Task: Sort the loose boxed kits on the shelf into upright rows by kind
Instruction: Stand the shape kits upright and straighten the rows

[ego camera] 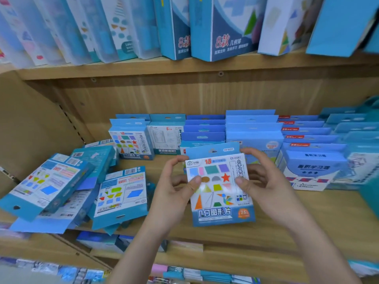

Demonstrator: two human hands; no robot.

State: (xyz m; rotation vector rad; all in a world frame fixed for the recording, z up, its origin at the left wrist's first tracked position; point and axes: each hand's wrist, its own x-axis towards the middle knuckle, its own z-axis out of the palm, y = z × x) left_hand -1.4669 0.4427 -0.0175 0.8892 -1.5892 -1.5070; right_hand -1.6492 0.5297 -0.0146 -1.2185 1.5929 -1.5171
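Note:
Both my hands hold one blue-and-white boxed shape kit (220, 199) upright above the wooden shelf (287, 218), its front with coloured shapes facing me. My left hand (176, 187) grips its left edge, thumb on the front. My right hand (264, 181) grips its right edge, thumb on the front too. A loose heap of the same kind of kits (67, 187) lies flat and overlapping at the shelf's left. An upright kit of this kind (131, 140) stands behind the heap, beside another upright kit (167, 138).
Upright rows of blue boxes (205, 130) fill the back middle and right, with larger boxes (313, 165) at the right. Tall boxes (221, 27) stand on the shelf above. More goods sit on the shelves below.

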